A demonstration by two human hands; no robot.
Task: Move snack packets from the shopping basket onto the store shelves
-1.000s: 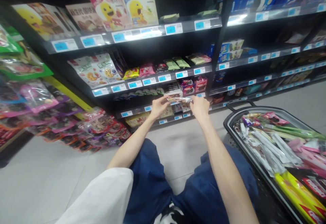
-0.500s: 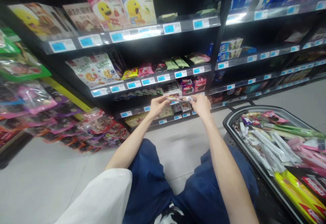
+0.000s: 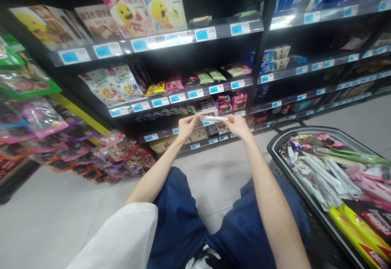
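Between my two hands I hold a slim, pale snack packet (image 3: 213, 119) level in front of the lower shelves. My left hand (image 3: 187, 127) pinches its left end, and my right hand (image 3: 239, 125) pinches the right end. The packet's print is too small and blurred to read. Just behind it, on the low shelf, are a stack of flat pale packets (image 3: 205, 106) and some purple and pink snack boxes (image 3: 224, 105). My fingertips partly cover the packet's ends.
At my right stands a black basket (image 3: 271, 148) holding several wrapped snacks, among them yellow packs (image 3: 356, 228). Hanging bags (image 3: 119, 155) crowd the left side. Dark shelves with price tags (image 3: 205, 34) run across the front, above the grey tile floor (image 3: 210, 171).
The packet has been turned in my fingers, so a plainer pale side shows in place of the printed brown one. My right hand has shifted slightly left.
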